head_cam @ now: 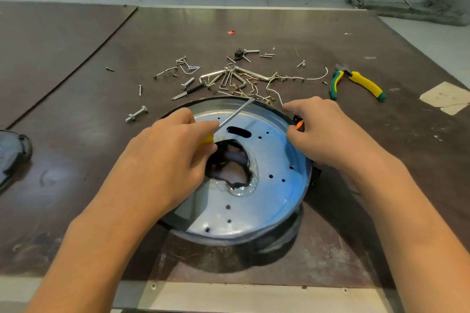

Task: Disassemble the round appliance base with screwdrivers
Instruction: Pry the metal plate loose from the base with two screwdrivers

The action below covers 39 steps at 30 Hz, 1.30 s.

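- Left grip (162,160) curls round yellow-handled screwdriver (236,112), blade reaching ahead to round base (267,201) far rim.
- Right grip (328,134) pinches orange-and-black handle (299,126) at the rim.

The counter (76,160) was dark brown and a bit shiny. The round base (267,201) lay on it near the front edge. Just behind the base was a messy pile (229,79) of screws, bent metal keys and thin wires. A big bolt (136,114) lay left of the base. Green and yellow pliers (356,82) lay off to the right, near some paper scraps (447,96). A tiny red bit (231,32) lay far back.
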### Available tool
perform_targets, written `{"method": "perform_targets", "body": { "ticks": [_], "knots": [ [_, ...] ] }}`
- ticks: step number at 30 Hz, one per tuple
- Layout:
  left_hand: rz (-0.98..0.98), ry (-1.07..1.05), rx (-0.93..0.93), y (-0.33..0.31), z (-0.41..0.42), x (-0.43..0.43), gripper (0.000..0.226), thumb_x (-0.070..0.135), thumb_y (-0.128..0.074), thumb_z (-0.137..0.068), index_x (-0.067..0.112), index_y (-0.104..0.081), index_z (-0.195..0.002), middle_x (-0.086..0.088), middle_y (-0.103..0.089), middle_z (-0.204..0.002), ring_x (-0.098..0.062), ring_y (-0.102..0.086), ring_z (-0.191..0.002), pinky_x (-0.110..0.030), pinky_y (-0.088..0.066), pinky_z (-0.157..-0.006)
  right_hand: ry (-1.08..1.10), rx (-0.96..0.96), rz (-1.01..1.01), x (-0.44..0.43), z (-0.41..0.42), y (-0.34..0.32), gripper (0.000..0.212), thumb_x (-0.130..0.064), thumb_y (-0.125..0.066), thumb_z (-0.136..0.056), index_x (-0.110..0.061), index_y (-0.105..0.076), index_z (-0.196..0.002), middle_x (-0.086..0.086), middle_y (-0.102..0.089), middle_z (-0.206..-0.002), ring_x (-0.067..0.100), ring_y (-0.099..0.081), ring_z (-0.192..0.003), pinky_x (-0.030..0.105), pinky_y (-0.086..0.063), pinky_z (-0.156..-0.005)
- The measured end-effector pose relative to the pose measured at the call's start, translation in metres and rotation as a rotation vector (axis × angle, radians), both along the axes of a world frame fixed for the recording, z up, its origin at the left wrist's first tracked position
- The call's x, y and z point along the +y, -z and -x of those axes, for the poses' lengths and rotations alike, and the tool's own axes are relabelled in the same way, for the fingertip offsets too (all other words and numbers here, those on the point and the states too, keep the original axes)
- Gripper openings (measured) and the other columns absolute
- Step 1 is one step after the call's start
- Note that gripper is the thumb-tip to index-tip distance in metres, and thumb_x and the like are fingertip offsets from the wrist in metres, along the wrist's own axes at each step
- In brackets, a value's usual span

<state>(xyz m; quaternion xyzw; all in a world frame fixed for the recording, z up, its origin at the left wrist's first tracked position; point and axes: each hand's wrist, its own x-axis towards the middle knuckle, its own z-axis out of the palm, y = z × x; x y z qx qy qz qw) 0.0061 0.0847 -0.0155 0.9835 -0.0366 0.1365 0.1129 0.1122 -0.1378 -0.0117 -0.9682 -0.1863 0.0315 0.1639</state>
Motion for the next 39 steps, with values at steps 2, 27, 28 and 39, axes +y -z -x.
{"method": "perform_targets", "body": {
  "ticks": [2, 27, 28, 39],
  "knots": [
    [-0.021, -0.025, -0.002, 0.000, -0.001, 0.000, 0.033, 0.037, -0.054, -0.092, 0.033, -0.065, -0.123, 0.001, -0.057, -0.095, -0.034, -0.060, -0.083, -0.047, -0.054, -0.066, 0.017, 0.083, -0.074, 0.002, 0.003, -0.002, 0.023, -0.011, -0.050, -0.095, -0.014, -0.067, -0.110, 0.012, -0.068, -0.088, 0.022, -0.071, -0.058, 0.034, -0.057, -0.043],
    [-0.122, -0.041, 0.131, 0.003, 0.001, 0.001, 0.038, 0.042, -0.051, -0.094, 0.054, -0.053, -0.130, 0.015, -0.051, -0.099, -0.017, -0.060, -0.097, -0.033, -0.052, -0.065, -0.012, -0.002, -0.040, -0.008, -0.002, -0.002, 0.021, -0.033, -0.063, -0.096, -0.022, -0.076, -0.085, -0.001, -0.068, -0.071, 0.010, -0.061, -0.062, 0.028, -0.048, -0.051],
    [-0.125, -0.040, 0.130, 0.003, 0.001, 0.001, 0.038, 0.042, -0.050, -0.094, 0.054, -0.053, -0.130, 0.015, -0.051, -0.099, -0.017, -0.060, -0.096, -0.033, -0.052, -0.065, -0.007, -0.015, -0.081, -0.007, -0.001, 0.000, 0.019, -0.036, -0.064, -0.097, -0.025, -0.078, -0.094, -0.003, -0.071, -0.078, 0.010, -0.063, -0.069, 0.029, -0.050, -0.058],
    [-0.104, 0.019, 0.148, 0.005, 0.000, 0.009, 0.041, 0.036, -0.054, -0.093, 0.054, -0.055, -0.130, 0.020, -0.050, -0.100, -0.014, -0.055, -0.096, -0.031, -0.046, -0.066, -0.105, 0.176, -0.126, -0.007, 0.004, -0.008, 0.028, -0.008, -0.055, -0.089, -0.021, -0.073, -0.105, 0.005, -0.070, -0.075, 0.019, -0.069, -0.050, 0.029, -0.053, -0.040]
  ]
}}
